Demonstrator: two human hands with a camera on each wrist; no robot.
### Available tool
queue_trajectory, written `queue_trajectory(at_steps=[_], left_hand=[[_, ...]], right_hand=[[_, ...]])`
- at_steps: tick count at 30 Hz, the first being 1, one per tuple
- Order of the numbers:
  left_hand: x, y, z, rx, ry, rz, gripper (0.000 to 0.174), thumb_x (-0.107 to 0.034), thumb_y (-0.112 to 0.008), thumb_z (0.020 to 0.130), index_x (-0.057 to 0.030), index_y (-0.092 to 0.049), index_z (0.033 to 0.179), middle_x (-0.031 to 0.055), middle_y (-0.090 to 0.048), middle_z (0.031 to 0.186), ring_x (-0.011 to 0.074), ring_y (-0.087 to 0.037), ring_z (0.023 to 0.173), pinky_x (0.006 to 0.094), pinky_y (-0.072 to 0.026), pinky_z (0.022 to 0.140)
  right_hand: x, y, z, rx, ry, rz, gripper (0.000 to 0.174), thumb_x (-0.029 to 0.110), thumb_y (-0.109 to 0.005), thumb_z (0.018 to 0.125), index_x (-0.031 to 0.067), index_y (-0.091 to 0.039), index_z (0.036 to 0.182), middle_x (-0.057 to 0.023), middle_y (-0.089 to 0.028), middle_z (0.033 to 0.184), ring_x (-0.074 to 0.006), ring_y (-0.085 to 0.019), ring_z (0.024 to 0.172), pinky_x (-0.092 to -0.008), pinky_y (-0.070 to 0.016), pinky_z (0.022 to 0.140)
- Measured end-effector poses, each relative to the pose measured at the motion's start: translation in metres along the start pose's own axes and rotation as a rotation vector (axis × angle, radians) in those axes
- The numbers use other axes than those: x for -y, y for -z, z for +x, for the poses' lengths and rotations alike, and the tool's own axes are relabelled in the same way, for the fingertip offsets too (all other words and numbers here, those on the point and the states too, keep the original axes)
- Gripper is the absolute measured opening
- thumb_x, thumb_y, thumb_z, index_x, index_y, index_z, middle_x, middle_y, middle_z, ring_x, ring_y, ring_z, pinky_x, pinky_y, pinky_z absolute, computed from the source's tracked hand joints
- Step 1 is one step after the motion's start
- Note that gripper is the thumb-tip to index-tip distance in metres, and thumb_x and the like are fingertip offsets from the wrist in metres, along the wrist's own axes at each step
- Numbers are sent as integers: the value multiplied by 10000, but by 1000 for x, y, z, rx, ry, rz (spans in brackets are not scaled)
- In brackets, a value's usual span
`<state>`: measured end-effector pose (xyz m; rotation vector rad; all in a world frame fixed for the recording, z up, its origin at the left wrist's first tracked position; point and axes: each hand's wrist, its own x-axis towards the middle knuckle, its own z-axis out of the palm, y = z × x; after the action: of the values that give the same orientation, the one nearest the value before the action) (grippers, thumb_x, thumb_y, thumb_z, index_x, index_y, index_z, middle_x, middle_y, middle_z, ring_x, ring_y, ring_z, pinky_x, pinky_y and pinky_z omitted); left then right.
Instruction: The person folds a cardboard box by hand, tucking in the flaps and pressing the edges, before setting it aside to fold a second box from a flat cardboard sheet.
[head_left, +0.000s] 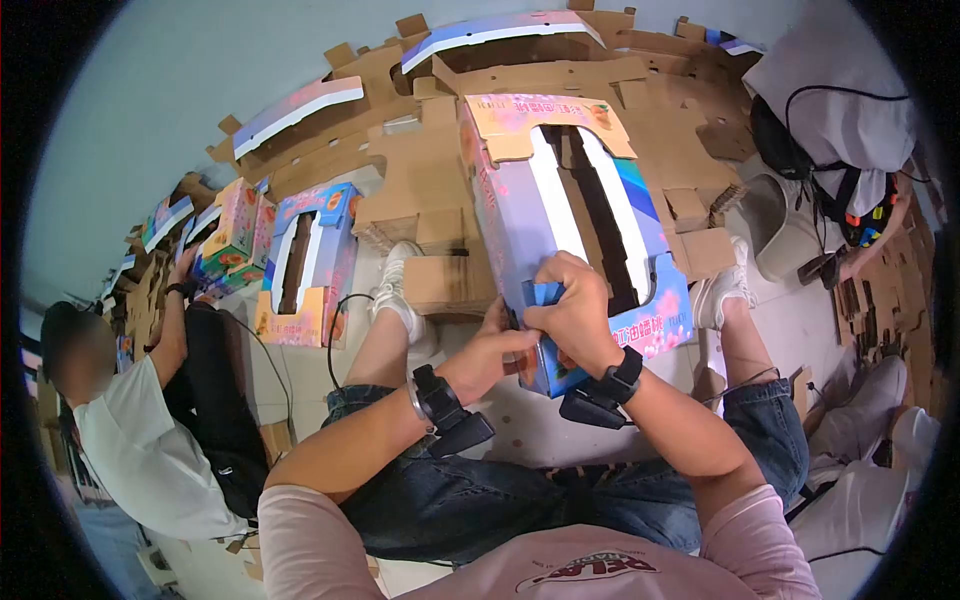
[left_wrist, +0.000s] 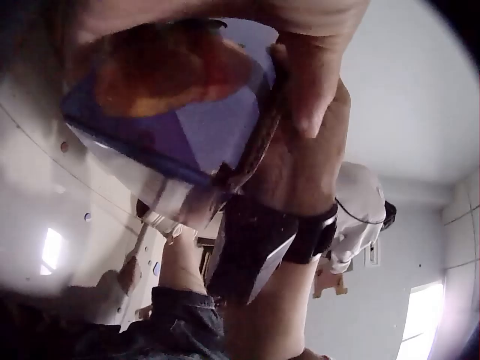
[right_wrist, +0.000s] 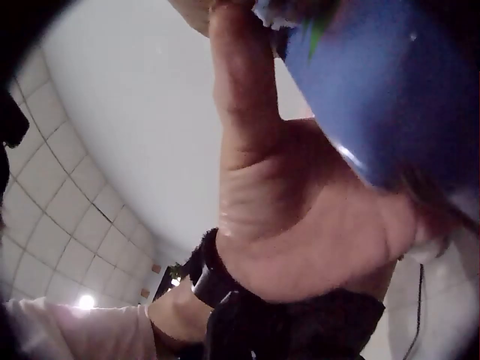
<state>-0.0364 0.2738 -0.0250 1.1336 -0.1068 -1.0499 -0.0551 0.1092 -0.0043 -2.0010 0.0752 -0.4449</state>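
Note:
A printed fruit carton (head_left: 512,215) in pink, lilac and blue lies in front of me, with a long cut-out in its top and white inner edges. At its near left corner, my left hand (head_left: 478,364) grips the side, thumb toward the edge. My right hand (head_left: 580,312) is curled over the same corner and pinches a small blue flap (head_left: 541,293). In the left wrist view, the carton's end panel (left_wrist: 202,127) shows a peach picture beside the left thumb. The right wrist view has a blue panel (right_wrist: 382,82) against the right hand; its fingertips are hidden.
Flat brown cardboard blanks (head_left: 420,165) are stacked behind the carton. A second printed carton (head_left: 328,240) stands to the left, near a seated person (head_left: 150,420) handling more boxes. A pale bin (head_left: 775,225) and another person's arm are at right. Cables (head_left: 285,385) cross the floor.

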Motion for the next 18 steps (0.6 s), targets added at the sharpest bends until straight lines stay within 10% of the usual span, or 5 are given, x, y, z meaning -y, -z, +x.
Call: queue_trajectory(at_steps=[8, 18], left_hand=[[-3, -20, 9, -121, 86, -261, 483, -505, -465, 974, -162, -473, 1314, 68, -542, 1258, 231, -543, 1116, 491, -425, 953], [16, -3, 14, -135, 219, -224, 443, -488, -488, 973, -143, -528, 1248, 40, -595, 1179, 199, -578, 1107, 406, -490, 914]], right_hand=[[-4, 20, -14, 71, 68, -17, 249, 73, -712, 502, 41, -560, 698, -117, -565, 750, -339, -569, 772, -418, -454, 669], [-1, 14, -45, 198, 140, -134, 240, 103, -711, 507, 78, -575, 704, -92, -568, 765, -325, -560, 788, -421, -421, 670]])
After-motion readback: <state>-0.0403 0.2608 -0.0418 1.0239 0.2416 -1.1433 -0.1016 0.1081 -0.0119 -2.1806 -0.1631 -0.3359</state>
